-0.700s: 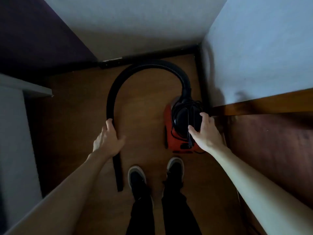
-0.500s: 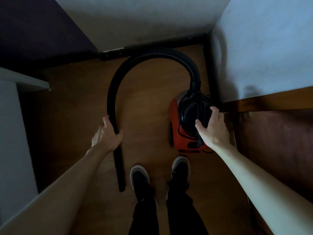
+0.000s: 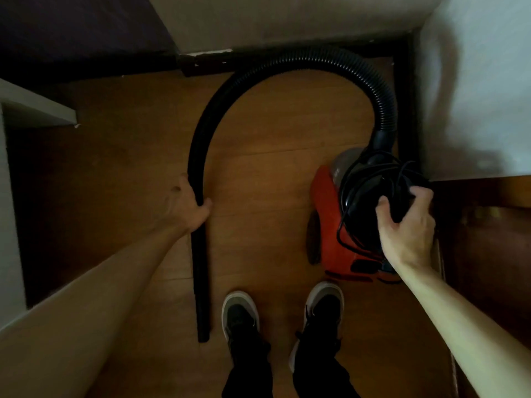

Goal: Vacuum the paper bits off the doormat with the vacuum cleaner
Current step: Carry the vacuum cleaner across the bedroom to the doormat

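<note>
A red and black vacuum cleaner [image 3: 330, 225] stands on the wooden floor at the right, close to the wall corner. A black cable is wound around its black top handle. My right hand [image 3: 406, 228] is closed around that handle. A black ribbed hose [image 3: 287, 60] arcs from the cleaner's front up and over to the left, then runs down as a straight tube [image 3: 201, 282]. My left hand [image 3: 188, 205] grips the hose where the curve meets the straight tube. No doormat or paper bits are in view.
My two shoes [image 3: 240, 314] stand on the floor [image 3: 258, 168] just below the cleaner. White walls [image 3: 474, 81] close the corner at the back and right. A pale ledge [image 3: 34, 104] juts in at the left, and a dark wooden surface [image 3: 482, 239] lies at the right.
My right hand has closed tighter around the cleaner's handle. The cleaner and hose sit further right and higher in the view. My left hand keeps its hold on the hose.
</note>
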